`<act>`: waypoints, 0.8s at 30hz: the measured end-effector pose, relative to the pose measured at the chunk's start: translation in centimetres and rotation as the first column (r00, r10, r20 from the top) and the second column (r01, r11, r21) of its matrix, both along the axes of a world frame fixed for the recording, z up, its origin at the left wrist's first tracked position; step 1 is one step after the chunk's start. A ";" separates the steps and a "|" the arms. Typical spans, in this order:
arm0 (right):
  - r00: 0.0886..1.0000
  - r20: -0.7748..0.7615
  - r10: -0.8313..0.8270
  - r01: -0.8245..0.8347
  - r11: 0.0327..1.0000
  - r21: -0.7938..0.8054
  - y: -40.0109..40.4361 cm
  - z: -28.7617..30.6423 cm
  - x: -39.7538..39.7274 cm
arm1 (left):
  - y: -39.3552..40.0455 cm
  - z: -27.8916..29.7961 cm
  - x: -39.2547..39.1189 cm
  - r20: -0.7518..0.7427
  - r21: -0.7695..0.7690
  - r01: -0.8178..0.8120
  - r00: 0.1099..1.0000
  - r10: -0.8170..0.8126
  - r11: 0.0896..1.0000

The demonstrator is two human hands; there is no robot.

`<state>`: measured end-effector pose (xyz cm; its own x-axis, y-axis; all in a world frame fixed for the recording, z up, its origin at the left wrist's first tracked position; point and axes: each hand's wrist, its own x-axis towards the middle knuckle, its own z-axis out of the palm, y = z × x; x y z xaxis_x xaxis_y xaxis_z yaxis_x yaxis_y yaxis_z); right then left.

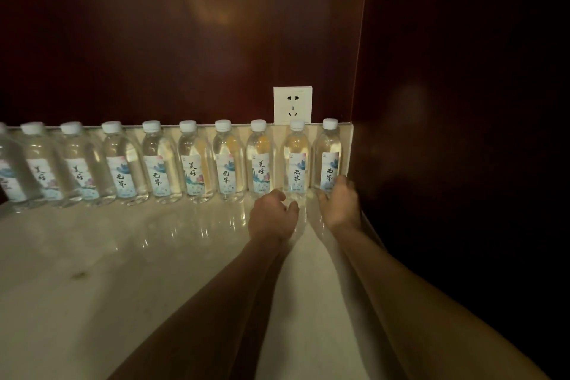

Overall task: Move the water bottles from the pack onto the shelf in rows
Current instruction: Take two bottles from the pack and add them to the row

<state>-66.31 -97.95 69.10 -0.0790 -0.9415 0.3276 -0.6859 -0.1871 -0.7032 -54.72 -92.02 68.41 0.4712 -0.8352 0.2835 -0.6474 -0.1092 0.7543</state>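
Several clear water bottles with white caps stand in one row along the back edge of the pale marble shelf (154,256). My right hand (339,205) grips the base of the rightmost bottle (329,154), thumb on its left and fingers on its right, close to the side wall. My left hand (273,216) sits just in front of the second bottle from the right (296,160), its loosely curled fingers and thumb touching the base. Both bottles stand upright on the shelf. The pack is not in view.
A white wall socket (292,105) is set in the dark wooden back panel above the two right bottles. A dark side wall (431,133) closes the shelf on the right. Glossy shelf surface stretches in front of the row.
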 end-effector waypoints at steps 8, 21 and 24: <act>0.998 -0.049 0.038 -0.039 0.999 -0.018 4.4 0.1 0.3 | 4.0 0.7 0.4 0.001 0.011 0.002 1.000 -0.002 1.000; 0.986 -0.002 0.169 -0.168 0.980 -0.110 16.5 4.6 6.0 | 17.0 4.8 7.5 0.019 -0.121 -0.033 0.999 0.036 0.992; 0.984 -0.026 0.179 -0.181 0.974 -0.138 21.0 5.7 8.0 | 22.0 6.0 10.3 0.016 -0.153 -0.042 0.999 0.045 0.987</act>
<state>-58.35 -76.94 74.76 0.0925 -0.8851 0.4560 -0.6415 -0.4033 -0.6526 -44.42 -70.07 74.38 0.4994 -0.7601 0.4157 -0.6593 -0.0222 0.7516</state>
